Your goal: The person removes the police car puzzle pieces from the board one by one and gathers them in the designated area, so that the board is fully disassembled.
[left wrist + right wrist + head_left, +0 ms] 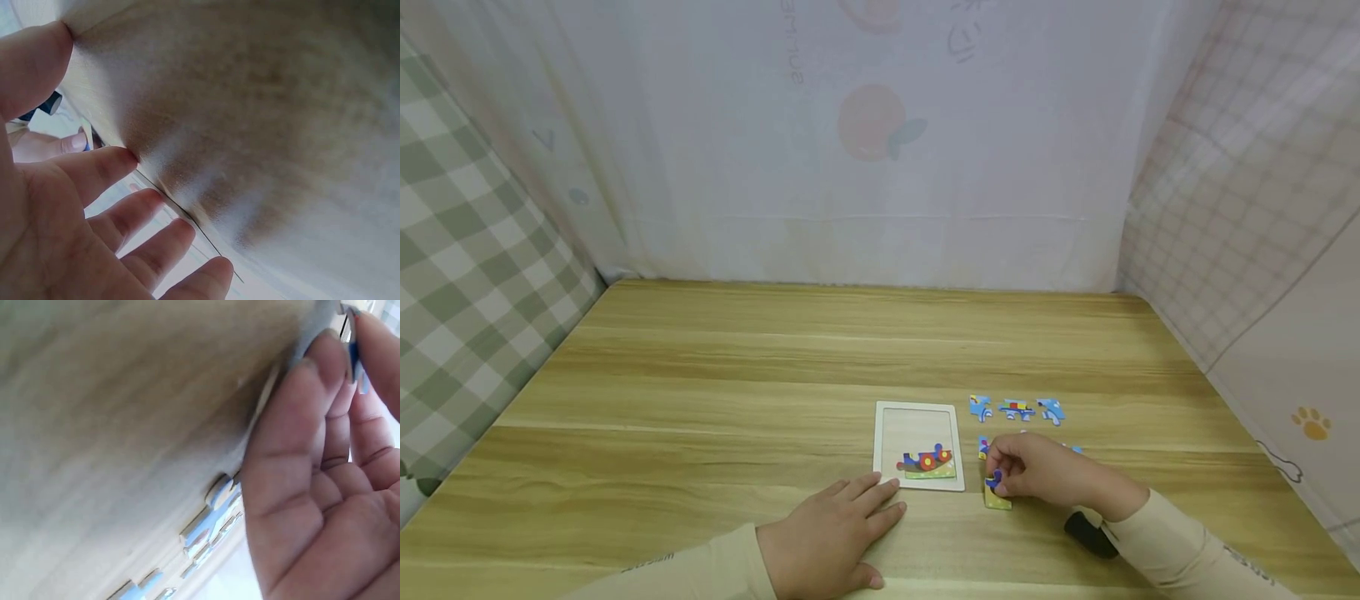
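Note:
A white-framed puzzle board [917,405] lies on the table, with joined puzzle pieces [928,463] showing red wheels and a green strip along its lower right. My left hand [831,537] is spread flat, its fingertips touching the board's lower left edge and the table; the left wrist view shows these fingers [150,250] extended. Right of the board, my right hand [1045,471] pinches a puzzle piece [997,500], yellow-green below and dark blue above, between thumb and fingers. In the right wrist view only that piece's thin blue edge [354,356] shows.
Beyond my right hand lie loose puzzle pieces in a row: a blue corner piece [980,407], a multicoloured one [1016,408] and another blue one [1051,410]. More pieces [983,448] are partly hidden by the hand. Cloth walls [872,242] border the wooden table [700,400].

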`<state>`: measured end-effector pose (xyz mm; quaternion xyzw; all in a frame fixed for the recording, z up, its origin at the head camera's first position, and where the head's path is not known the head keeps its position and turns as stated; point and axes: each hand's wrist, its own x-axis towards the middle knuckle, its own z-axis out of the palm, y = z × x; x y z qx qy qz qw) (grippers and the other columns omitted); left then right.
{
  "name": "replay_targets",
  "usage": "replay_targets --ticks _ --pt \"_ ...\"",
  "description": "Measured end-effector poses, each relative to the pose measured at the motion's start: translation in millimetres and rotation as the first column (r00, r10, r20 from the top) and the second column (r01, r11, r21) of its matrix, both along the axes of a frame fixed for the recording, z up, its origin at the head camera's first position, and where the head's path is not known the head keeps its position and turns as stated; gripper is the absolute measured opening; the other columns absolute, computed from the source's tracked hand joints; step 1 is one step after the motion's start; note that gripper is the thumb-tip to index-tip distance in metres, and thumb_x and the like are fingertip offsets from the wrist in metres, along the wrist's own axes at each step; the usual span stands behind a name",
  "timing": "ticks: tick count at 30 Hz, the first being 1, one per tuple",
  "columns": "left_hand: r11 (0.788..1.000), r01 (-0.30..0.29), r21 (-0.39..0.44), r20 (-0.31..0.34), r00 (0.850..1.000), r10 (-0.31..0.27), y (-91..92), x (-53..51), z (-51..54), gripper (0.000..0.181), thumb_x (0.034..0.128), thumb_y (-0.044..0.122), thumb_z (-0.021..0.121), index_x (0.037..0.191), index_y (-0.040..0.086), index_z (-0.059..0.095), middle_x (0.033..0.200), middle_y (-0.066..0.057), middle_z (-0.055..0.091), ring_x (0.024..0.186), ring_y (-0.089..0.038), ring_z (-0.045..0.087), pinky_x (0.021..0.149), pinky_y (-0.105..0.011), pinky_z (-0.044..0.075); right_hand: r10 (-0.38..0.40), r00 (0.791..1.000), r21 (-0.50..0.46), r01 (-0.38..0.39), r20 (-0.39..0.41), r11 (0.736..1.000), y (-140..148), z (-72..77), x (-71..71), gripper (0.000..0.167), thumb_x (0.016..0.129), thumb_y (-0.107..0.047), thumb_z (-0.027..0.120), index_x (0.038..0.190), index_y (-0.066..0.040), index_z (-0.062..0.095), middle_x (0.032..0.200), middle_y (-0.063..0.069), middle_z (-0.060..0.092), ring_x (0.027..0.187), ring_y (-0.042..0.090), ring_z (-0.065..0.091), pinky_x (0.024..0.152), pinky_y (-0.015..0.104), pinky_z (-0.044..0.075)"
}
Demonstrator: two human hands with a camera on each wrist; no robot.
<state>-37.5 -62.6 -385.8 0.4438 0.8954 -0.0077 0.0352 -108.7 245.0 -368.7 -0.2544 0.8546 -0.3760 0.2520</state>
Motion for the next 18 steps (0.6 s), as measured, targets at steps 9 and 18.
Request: replay_targets --ticks 9,18 --pt "1.000 0.000 0.004 0.000 1.000 0.000 -0.3 -0.4 -0.8 0.070 0.0863 0.057 0.061 0.142 0.016 0.050 0.148 -0.004 0.043 0.135 -0.025 0.042 0.104 -0.036 0.041 -0.001 0.997 0.066 0.006 -0.081 0.998 -1.7 0.9 1.4 0.013 0.081 -0.006 0.074 0.087 -0.009 0.063 0.075 -0.007 0.055 0.069 0.002 0.049 0.061 0.022 0.043" --pt "1.000 -0.001 0.005 0.000 1.000 0.001 -0.1 -0.1 -0.8 0.069 0.0862 0.056 0.061 0.141 0.017 0.050 0.148 -0.004 0.044 0.135 -0.025 0.042 0.104 -0.036 0.041 -0.017 0.996 0.091 0.025 -0.091 0.995 -1.2 -1.4 1.9 0.016 0.079 -0.006 0.075 0.088 -0.009 0.063 0.074 -0.007 0.054 0.068 0.002 0.047 0.060 0.022 0.042"
